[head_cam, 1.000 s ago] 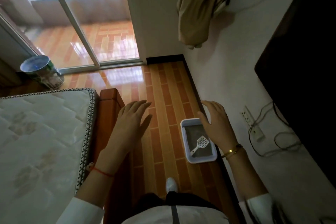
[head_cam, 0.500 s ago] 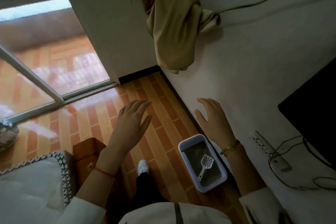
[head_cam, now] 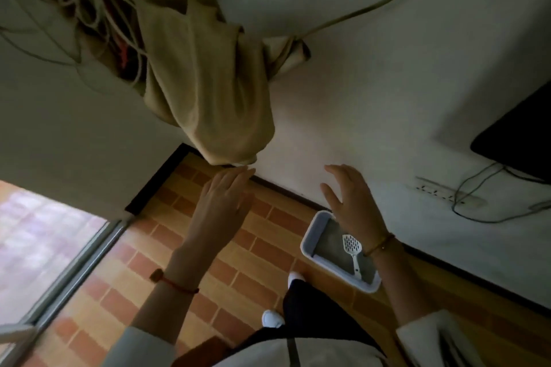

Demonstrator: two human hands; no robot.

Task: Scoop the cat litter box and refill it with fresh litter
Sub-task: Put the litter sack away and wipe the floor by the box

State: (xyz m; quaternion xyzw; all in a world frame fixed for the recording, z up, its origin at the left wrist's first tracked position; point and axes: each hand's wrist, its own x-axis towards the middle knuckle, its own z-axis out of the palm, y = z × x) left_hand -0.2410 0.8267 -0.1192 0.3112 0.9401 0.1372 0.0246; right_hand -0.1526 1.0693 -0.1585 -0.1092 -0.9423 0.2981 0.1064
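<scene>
A white rectangular plastic litter box [head_cam: 310,240] is set on the orange brick-patterned floor [head_cam: 238,247], against the white wall [head_cam: 372,98]; grey litter [head_cam: 331,247] fills it, and a white slotted plastic scoop [head_cam: 352,250] is laid on the litter, handle toward the person. Beyond the box, a beige cloth [head_cam: 205,80] is hung on the wall beside tangled cords [head_cam: 89,0]; right of the box, a white power strip [head_cam: 447,194] and a black screen [head_cam: 518,137] are seen. Nothing is placed between the hands and the box. The left hand [head_cam: 222,202] is held flat over the floor, left of the box, fingers together, gripping nothing; the right hand [head_cam: 354,202] is spread wide above the box's far end, empty.
</scene>
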